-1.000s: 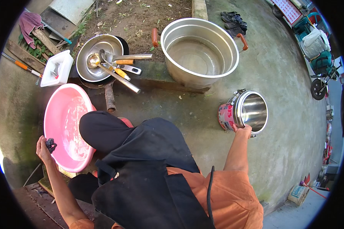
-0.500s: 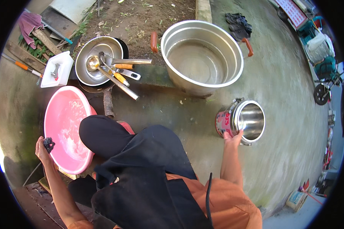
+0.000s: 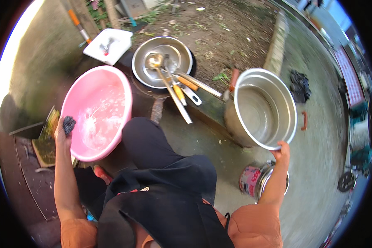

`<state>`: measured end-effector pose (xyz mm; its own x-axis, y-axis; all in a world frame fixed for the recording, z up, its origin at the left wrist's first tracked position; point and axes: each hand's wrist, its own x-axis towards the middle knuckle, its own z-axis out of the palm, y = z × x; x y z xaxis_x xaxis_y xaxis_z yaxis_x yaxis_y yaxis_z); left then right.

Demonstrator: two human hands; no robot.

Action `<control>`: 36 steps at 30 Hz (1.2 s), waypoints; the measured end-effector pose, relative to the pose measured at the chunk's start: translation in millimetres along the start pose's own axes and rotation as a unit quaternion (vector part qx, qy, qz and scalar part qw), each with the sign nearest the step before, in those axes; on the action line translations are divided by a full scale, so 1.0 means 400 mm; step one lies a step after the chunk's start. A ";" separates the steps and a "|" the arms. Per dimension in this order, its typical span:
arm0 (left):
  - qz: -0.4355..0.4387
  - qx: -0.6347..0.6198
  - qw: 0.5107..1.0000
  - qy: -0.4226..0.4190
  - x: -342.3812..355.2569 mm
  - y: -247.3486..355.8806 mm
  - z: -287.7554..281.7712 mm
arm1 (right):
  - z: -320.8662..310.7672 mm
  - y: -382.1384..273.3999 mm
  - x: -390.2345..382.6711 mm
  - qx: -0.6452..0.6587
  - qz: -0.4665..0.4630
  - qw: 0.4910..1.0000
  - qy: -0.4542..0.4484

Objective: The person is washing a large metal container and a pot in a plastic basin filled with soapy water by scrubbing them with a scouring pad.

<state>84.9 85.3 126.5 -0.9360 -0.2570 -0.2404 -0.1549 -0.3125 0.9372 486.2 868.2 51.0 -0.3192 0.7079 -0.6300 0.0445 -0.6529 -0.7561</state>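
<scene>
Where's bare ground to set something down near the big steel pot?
Bare concrete lies right of the large steel pot, past the orange handle, and between the knee and the small pot. It is crowded around the steel basin of utensils and the pink tub.

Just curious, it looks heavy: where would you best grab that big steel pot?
Probably by the rim of the big steel pot, from the near side, where the right hand already touches it. The pot is tilted, its mouth facing the person, so the thin lip lies exposed there.

Outdoor yard dishwashing spot: basin (image 3: 97,111), pots (image 3: 260,109)
</scene>
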 end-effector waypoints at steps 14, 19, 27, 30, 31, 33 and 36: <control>-0.003 0.004 1.000 0.027 -0.046 0.019 0.054 | -0.096 0.030 -0.160 0.243 -0.099 0.955 0.136; -0.005 -0.080 0.997 -0.006 -0.053 0.031 0.020 | 0.141 -0.154 -0.308 0.148 -0.250 0.956 0.040; 0.050 -0.076 0.986 -0.138 -0.160 0.163 0.069 | 0.774 -0.128 -0.485 0.031 -0.234 0.942 -0.240; 0.085 -0.013 0.987 -0.136 -0.145 0.196 0.030 | 1.069 0.061 -0.525 -0.056 -0.213 0.934 -0.282; 0.091 0.003 0.988 -0.128 -0.138 0.210 0.015 | 1.162 0.135 -0.545 -0.098 -0.198 0.927 -0.302; 0.113 0.061 0.987 -0.101 -0.091 0.215 -0.018 | 1.326 0.289 -0.572 -0.103 -0.197 0.927 -0.304; 0.096 0.104 0.988 -0.059 0.012 0.155 -0.089 | 1.489 0.531 -0.643 -0.104 -0.199 0.908 -0.354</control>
<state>82.2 32.4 174.4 -0.9831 -0.1802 -0.0337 -0.0211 -0.0714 0.9972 13.8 387.1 157.9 -0.8738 0.4791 -0.0831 -0.0545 -0.2662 -0.9624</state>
